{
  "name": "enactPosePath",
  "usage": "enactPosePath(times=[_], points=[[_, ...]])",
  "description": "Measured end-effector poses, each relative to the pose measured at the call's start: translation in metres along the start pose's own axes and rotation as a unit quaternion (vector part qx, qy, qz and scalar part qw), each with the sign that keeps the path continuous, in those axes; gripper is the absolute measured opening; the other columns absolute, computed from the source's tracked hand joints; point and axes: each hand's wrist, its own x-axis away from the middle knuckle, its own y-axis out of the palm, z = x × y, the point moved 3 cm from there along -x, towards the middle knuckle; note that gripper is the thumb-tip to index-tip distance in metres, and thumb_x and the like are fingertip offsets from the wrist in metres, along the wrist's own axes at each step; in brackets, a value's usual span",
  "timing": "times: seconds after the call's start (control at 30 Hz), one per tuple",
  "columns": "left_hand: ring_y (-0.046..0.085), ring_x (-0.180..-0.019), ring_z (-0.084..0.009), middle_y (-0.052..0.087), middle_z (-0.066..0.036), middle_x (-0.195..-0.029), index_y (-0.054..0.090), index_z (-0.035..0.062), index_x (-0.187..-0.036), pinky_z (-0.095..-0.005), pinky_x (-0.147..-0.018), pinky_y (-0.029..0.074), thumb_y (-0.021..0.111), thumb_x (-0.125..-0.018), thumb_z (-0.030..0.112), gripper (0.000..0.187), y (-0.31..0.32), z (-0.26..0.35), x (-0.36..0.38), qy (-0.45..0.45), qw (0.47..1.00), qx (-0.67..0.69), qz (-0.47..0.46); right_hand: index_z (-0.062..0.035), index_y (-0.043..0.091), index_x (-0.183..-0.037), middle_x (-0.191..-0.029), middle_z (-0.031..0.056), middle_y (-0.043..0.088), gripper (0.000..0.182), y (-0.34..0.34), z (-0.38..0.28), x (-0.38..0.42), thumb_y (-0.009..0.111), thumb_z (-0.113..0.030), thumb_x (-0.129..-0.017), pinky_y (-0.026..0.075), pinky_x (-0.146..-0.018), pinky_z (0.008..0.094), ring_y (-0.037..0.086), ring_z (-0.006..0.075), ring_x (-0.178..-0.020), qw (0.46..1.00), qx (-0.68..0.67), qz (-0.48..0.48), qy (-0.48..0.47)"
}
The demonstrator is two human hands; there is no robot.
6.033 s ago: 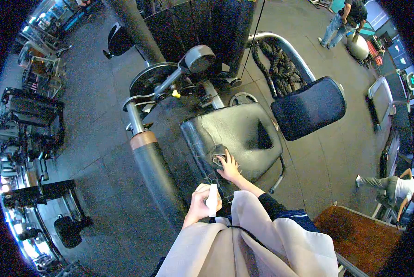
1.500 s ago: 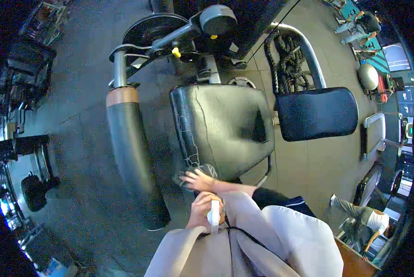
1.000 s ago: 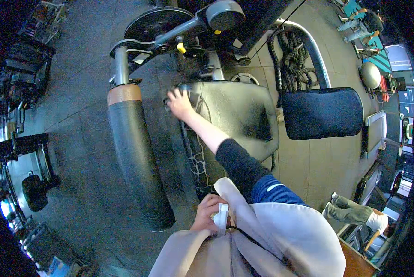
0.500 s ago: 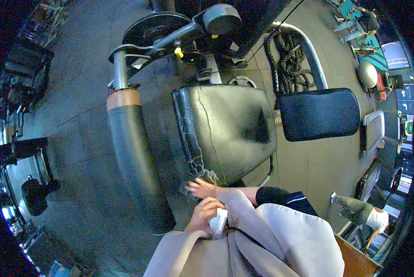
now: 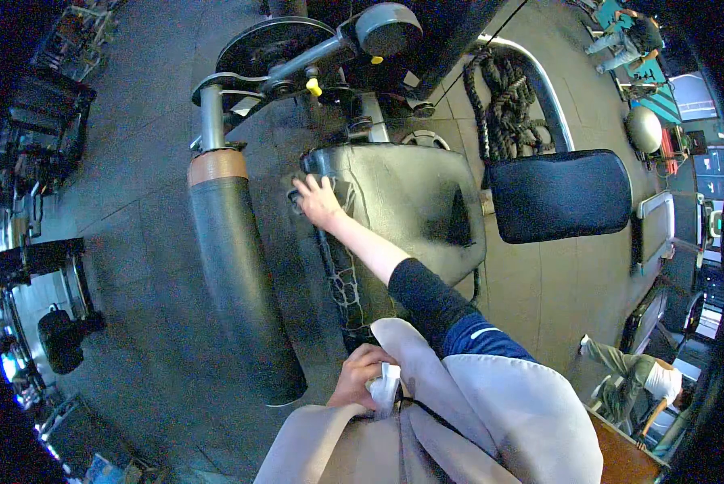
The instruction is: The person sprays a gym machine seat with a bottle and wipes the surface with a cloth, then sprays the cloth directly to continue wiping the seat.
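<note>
My right hand (image 5: 319,203) reaches out over the worn edge of a black padded machine seat (image 5: 414,210). Its fingers curve over a dark grey, cloth-like piece (image 5: 344,194) pressed on that edge; much of the piece is hidden under the palm. Cracked, peeling vinyl shows along the seat's side below the hand. Close to my body, my left hand (image 5: 355,377) is closed round a small white object (image 5: 386,385), whose kind I cannot make out.
A long black roller pad (image 5: 241,274) runs left of the seat, and a black backrest (image 5: 560,198) stands to the right. Machine arms with a yellow knob (image 5: 313,86) lie ahead. Beyond are a coiled battle rope (image 5: 507,105) and two people (image 5: 652,383) at the far right.
My right hand has moved forward along the seat's cracked edge, from near my body to its far left corner, and the arm is now stretched out. The left hand stays put.
</note>
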Motion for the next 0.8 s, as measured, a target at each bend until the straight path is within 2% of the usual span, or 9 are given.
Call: enactPosePath(times=[0.13,0.3,0.33,0.4,0.47,0.5,0.57,0.6,0.8], points=[[0.057,-0.093,-0.0272,0.064,-0.004,-0.096,0.067,0.0088,-0.087,-0.0384,-0.081,0.047,0.074,-0.046,0.016,0.042,0.004,-0.002,-0.001,0.000,1.000,0.003,-0.007,-0.0117,0.070,-0.098,-0.133,0.0086,0.049,0.027,0.017,-0.045,0.062,0.052,-0.024,-0.083,0.033,-0.097,0.0568,0.038,0.0325,-0.123,0.995,0.010,0.030,-0.098],[0.058,-0.091,-0.0267,0.064,-0.004,-0.095,0.066,0.0084,-0.086,-0.0383,-0.081,0.047,0.075,-0.049,0.016,0.039,0.004,0.000,-0.007,0.002,1.000,-0.011,0.001,-0.0124,0.068,-0.103,-0.137,0.0088,0.044,0.030,0.016,-0.100,0.183,0.052,-0.028,-0.082,0.035,-0.095,0.0559,0.037,0.0319,-0.125,0.987,-0.057,0.017,-0.150],[0.058,-0.089,-0.0261,0.064,-0.004,-0.091,0.065,0.0079,-0.082,-0.0372,-0.079,0.047,0.074,-0.054,0.016,0.031,0.002,0.002,-0.010,0.001,1.000,-0.007,0.003,-0.0153,0.068,-0.103,-0.138,0.0072,0.043,0.030,0.025,-0.114,0.207,0.053,-0.030,-0.082,0.036,-0.094,0.0552,0.037,0.0316,-0.125,0.982,-0.066,-0.013,-0.175],[0.060,-0.085,-0.0250,0.065,-0.005,-0.085,0.063,0.0067,-0.074,-0.0350,-0.075,0.048,0.072,-0.062,0.016,0.018,-0.002,0.009,-0.020,-0.001,1.000,0.000,0.008,-0.0212,0.068,-0.098,-0.137,0.0052,0.043,0.025,0.037,-0.133,0.254,0.056,-0.032,-0.079,0.038,-0.092,0.0526,0.037,0.0302,-0.124,0.972,-0.100,0.006,-0.213],[0.059,-0.085,-0.0246,0.065,-0.005,-0.085,0.063,0.0070,-0.075,-0.0350,-0.075,0.048,0.072,-0.063,0.016,0.018,-0.003,0.012,-0.024,0.001,1.000,-0.007,0.006,-0.0209,0.068,-0.096,-0.139,0.0049,0.042,0.023,0.036,-0.136,0.278,0.056,-0.030,-0.079,0.038,-0.090,0.0492,0.037,0.0290,-0.124,0.957,-0.144,0.003,-0.250],[0.059,-0.085,-0.0244,0.065,-0.005,-0.085,0.063,0.0072,-0.075,-0.0350,-0.076,0.048,0.072,-0.063,0.016,0.018,-0.003,0.012,-0.026,0.002,1.000,-0.010,0.004,-0.0211,0.068,-0.095,-0.139,0.0048,0.041,0.022,0.033,-0.132,0.277,0.056,-0.030,-0.079,0.038,-0.089,0.0480,0.038,0.0287,-0.124,0.953,-0.163,-0.007,-0.257],[0.058,-0.089,-0.0256,0.064,-0.004,-0.092,0.065,0.0076,-0.083,-0.0371,-0.080,0.047,0.074,-0.053,0.016,0.032,0.000,0.004,-0.022,-0.006,1.000,0.006,-0.015,-0.0215,0.068,-0.094,-0.141,0.0044,0.040,0.021,0.031,-0.120,0.269,0.056,-0.030,-0.079,0.039,-0.088,0.0458,0.038,0.0280,-0.123,0.942,-0.200,-0.028,-0.270],[0.058,-0.092,-0.0262,0.064,-0.004,-0.095,0.066,0.0078,-0.087,-0.0382,-0.082,0.047,0.075,-0.049,0.016,0.040,0.000,0.001,-0.021,-0.010,1.000,0.012,-0.024,-0.0224,0.068,-0.096,-0.142,0.0042,0.038,0.022,0.026,-0.112,0.257,0.056,-0.029,-0.079,0.038,-0.088,0.0446,0.040,0.0271,-0.121,0.952,-0.158,-0.021,-0.262],[0.057,-0.093,-0.0283,0.064,-0.006,-0.097,0.066,0.0071,-0.087,-0.0382,-0.082,0.046,0.075,-0.050,0.018,0.040,0.001,-0.003,-0.020,-0.008,0.999,0.011,-0.035,-0.0242,0.066,-0.100,-0.138,0.0043,0.041,0.022,0.010,-0.033,0.124,0.055,-0.025,-0.081,0.039,-0.092,0.0495,0.040,0.0281,-0.121,0.980,-0.084,0.085,-0.162]])
